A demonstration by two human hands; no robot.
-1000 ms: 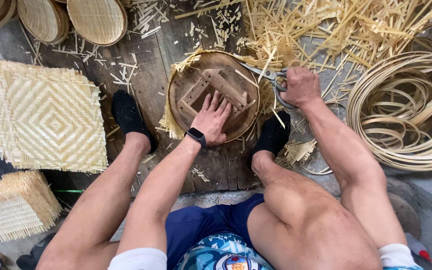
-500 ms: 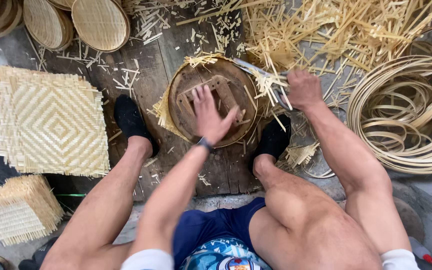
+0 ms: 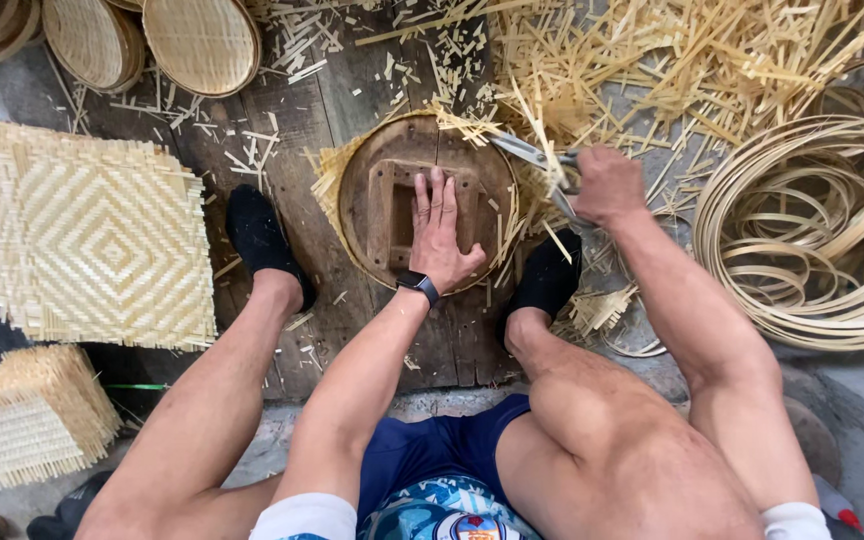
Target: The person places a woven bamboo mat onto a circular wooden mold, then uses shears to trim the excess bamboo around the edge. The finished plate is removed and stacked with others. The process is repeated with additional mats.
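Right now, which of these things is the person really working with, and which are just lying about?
In use:
- left hand pressing the round wooden form
- woven bamboo rim sticking out from under it
- right hand holding scissors at the rim

Lying about:
- square woven mat
- stack of mats
- finished round baskets
- coiled bamboo hoops
- bamboo offcuts

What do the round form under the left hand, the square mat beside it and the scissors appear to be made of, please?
Round form: apparently dark, worn wood, with grain and board seams showing. Square woven mat: pale, bare split strips, likely bamboo, in a diamond weave with frayed ends. Scissors in the right hand: dull grey blades, probably metal.
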